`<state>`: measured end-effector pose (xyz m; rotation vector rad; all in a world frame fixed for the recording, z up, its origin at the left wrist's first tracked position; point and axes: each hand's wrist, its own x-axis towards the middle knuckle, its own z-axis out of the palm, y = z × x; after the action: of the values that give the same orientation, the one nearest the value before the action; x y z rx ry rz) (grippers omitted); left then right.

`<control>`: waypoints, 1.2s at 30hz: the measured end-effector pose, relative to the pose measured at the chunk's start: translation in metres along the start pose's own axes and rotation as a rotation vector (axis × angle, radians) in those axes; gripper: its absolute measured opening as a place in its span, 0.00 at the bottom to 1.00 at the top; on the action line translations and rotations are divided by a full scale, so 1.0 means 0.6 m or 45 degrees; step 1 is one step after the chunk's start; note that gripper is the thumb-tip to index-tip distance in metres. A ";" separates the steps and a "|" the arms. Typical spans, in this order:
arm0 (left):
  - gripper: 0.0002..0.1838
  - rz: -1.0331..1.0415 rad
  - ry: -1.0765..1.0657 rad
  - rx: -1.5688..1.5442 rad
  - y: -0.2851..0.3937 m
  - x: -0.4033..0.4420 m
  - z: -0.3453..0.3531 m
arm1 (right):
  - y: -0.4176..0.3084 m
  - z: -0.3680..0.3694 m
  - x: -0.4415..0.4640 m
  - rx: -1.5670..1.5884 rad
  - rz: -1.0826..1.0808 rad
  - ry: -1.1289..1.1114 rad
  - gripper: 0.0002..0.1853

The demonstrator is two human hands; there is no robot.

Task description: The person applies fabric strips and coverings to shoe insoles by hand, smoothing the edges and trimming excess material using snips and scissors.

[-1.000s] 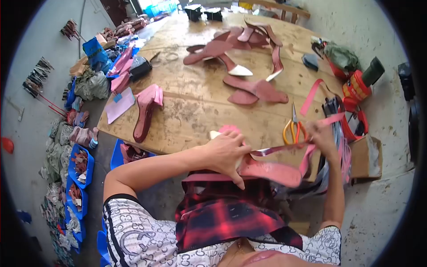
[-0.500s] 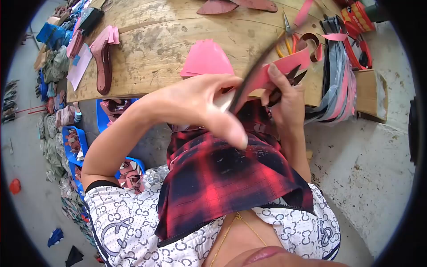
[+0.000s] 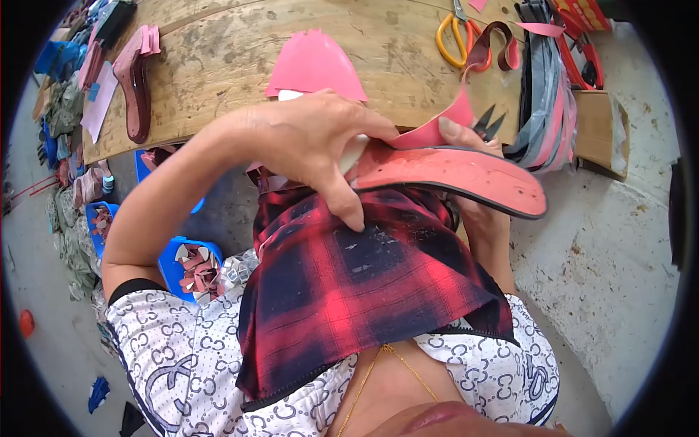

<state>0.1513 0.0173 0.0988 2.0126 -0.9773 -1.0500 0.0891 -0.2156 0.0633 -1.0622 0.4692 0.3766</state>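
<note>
My left hand (image 3: 309,138) is closed round one end of a shoe sole (image 3: 466,176), pinkish on top with a black edge, its thumb held low near my lap. White material shows inside the grip. The sole points right, above a red-and-black checked apron (image 3: 342,298). My right hand (image 3: 470,138) lies partly hidden behind the sole, its thumb pressing a pink strip (image 3: 457,109) beside the sole's edge. Dark blades of snips (image 3: 490,124) stick out from the right hand; their handles are hidden. The strip runs on to a brown curl (image 3: 502,36) on the table.
On the wooden table (image 3: 211,73) lie a pink curved piece (image 3: 317,65), orange-handled scissors (image 3: 455,36) and a brown sole (image 3: 135,95). Bundled strips (image 3: 542,95) hang at the right edge, by a cardboard box (image 3: 601,131). A blue bin (image 3: 175,266) of scraps stands lower left.
The sole has turned from a steep, edge-on slant to lying nearly level with its pink face showing. The strip has swung lower, nearer the sole. The whole view has shifted slightly.
</note>
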 end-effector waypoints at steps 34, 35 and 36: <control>0.39 -0.020 1.012 -0.353 -0.067 0.056 0.197 | 0.013 0.038 0.056 0.393 -0.012 0.195 0.17; 0.41 -0.009 1.186 0.031 -0.067 0.073 0.202 | 0.023 0.030 0.069 0.491 0.035 0.216 0.18; 0.41 -0.002 1.153 0.078 -0.066 0.079 0.200 | 0.030 0.011 0.089 0.549 -0.018 0.017 0.17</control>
<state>0.0788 -0.0270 -0.0064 2.1817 -0.5055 -0.0334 0.1257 -0.1981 0.0238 -0.6497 0.5261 0.2407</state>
